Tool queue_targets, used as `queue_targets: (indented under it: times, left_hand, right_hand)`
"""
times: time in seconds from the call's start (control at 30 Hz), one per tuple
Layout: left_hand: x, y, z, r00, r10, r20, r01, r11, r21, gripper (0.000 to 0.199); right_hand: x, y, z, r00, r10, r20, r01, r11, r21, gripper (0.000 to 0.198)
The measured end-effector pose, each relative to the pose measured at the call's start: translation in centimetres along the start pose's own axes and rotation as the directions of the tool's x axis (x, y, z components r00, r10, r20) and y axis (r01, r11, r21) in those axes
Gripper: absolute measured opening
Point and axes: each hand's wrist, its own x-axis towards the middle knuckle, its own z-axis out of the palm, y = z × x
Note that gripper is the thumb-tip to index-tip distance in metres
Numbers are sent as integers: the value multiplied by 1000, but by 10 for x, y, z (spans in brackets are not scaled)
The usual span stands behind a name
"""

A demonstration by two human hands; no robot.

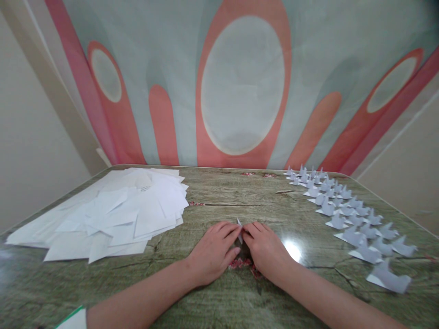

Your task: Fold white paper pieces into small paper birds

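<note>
A small folded piece of white paper (239,225) stands between my two hands near the middle of the table; most of it is hidden by the fingers. My left hand (219,244) grips it from the left, thumb and fingers pinched. From the other side my right hand (264,244) is closed on the same paper, its fingertips close to those of the left. Along the right side of the table stand several folded white paper birds (363,249) in rows. A wide pile of loose white paper sheets (151,201) lies to the left.
The wood-patterned table (233,192) has a glossy surface with a bright light reflection right of my hands. A grey-green backdrop (185,68) with coral shapes rises behind its far edge. A white, green-edged item (73,320) shows beside my left forearm.
</note>
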Motion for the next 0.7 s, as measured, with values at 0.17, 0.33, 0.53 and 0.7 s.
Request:
queue_targets:
  times: [0.17, 0.33, 0.53, 0.7]
  left_hand:
    - [0, -1, 0, 999, 6, 43, -8, 999, 39, 48]
    - [0, -1, 0, 998, 18, 53, -21, 998, 67, 49]
    - [0, -1, 0, 998, 32, 48, -36, 996, 78, 50]
    - [1, 1, 0, 999, 18, 48, -23, 996, 90, 47]
  right_hand:
    - [-1, 1, 2, 1000, 27, -10, -26, 999, 32, 19]
    - [-1, 9, 1, 995, 86, -40, -81, 989, 124, 25]
    - [0, 15, 2, 981, 168, -98, -155, 980, 125, 27]
    - [0, 11, 3, 986, 126, -113, -113, 987, 111, 28]
